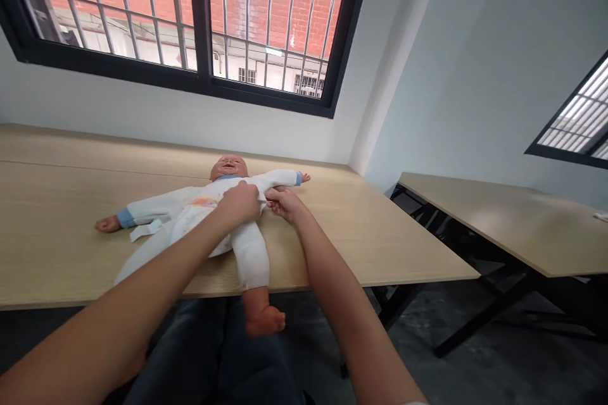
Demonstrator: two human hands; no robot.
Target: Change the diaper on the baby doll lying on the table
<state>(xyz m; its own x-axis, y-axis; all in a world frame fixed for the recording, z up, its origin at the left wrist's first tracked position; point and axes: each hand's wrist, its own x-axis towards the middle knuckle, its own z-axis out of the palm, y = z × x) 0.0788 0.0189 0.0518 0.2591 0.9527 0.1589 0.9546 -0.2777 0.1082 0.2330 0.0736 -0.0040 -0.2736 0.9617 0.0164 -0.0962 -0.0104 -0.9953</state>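
A baby doll (pixel 251 259) in white clothes with blue cuffs lies on its back, head away from me, one foot past the table's near edge. Around its middle is a white diaper (pixel 190 223) with a coloured print at the waist. One loose diaper tab (pixel 146 230) sticks out on the left side. My left hand (pixel 242 201) is closed over the diaper's front edge at the doll's belly; its fingertips are mostly hidden. Beside the doll's right-hand side in view, my right hand (pixel 284 202) pinches the diaper's other side edge.
The doll rests on a light wooden table (pixel 356 234) against a wall below a barred window (pixel 204 19). A second wooden table (pixel 498 215) stands to the right, across a gap. My legs (pixel 213 354) are under the near edge.
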